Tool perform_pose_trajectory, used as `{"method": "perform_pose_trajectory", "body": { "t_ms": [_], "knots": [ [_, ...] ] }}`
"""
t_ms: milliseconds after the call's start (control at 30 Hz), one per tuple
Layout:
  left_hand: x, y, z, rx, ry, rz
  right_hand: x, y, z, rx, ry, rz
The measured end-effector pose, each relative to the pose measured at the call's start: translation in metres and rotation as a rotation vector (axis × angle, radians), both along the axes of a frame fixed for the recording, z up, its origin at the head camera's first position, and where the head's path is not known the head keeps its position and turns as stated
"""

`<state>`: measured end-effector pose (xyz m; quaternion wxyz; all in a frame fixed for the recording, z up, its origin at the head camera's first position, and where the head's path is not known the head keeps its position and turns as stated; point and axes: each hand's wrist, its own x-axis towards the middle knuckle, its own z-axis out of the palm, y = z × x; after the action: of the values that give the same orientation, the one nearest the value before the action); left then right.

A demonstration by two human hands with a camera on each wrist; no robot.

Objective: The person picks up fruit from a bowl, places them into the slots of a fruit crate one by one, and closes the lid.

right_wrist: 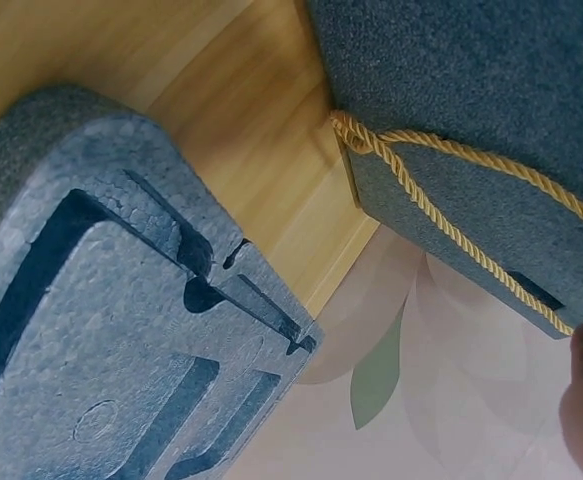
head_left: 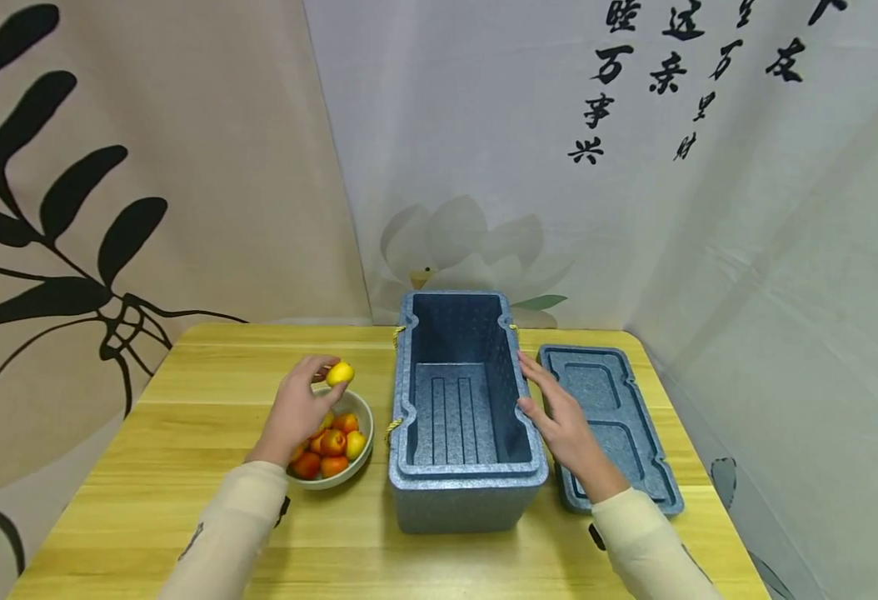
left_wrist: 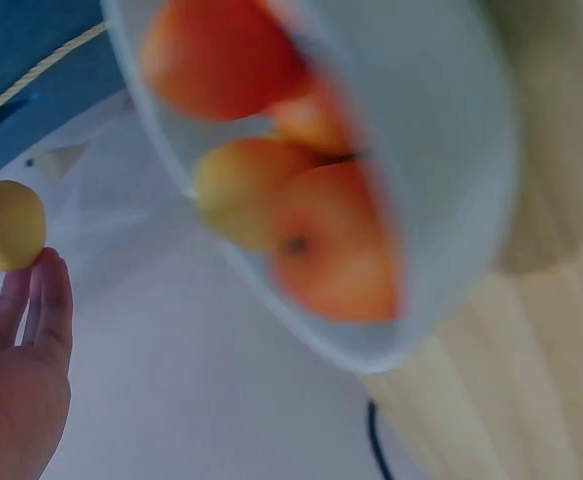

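Observation:
Pinched between thumb and fingers of my left hand [head_left: 306, 408] is a small yellow fruit [head_left: 340, 373], held just above the far rim of a bowl. In the left wrist view the same yellow fruit [left_wrist: 9, 226] shows at the fingertips. Below it, the pale bowl [head_left: 364, 467] holds several red-orange and yellow fruits [head_left: 333, 442]. A grey-blue foam box [head_left: 469, 517] stands uncovered to the right of the bowl, with bare grooves across its floor. My right hand [head_left: 562, 421] rests on the box's right rim, fingers stretched along it.
The box's foam lid [head_left: 596, 383] lies on the wooden table [head_left: 184, 433], right of the box. Yellow rope [right_wrist: 471, 155] runs along the box's side in the right wrist view. Behind the table's far edge hangs a printed cloth [head_left: 259, 167].

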<state>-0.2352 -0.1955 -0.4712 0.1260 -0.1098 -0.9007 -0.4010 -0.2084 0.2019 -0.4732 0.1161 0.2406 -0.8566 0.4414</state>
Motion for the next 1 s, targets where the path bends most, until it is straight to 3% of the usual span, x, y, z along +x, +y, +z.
{"method": "perform_pose_trajectory", "body": {
  "t_ms": [167,533,767,1000],
  "knots": [
    [-0.008,0.007,0.019,0.059,0.061,-0.035,0.0,0.0,0.001,-0.007,-0.006,0.007],
    [-0.018,0.014,0.04,0.1,0.115,-0.068,-0.001,-0.003,-0.001,-0.023,0.006,0.012],
    [-0.029,0.031,0.062,0.093,0.139,-0.102,0.001,-0.003,0.003,-0.034,0.013,-0.006],
    [-0.041,0.047,0.076,0.104,0.178,-0.164,0.006,-0.008,0.011,-0.048,-0.004,-0.006]
  ]
}}
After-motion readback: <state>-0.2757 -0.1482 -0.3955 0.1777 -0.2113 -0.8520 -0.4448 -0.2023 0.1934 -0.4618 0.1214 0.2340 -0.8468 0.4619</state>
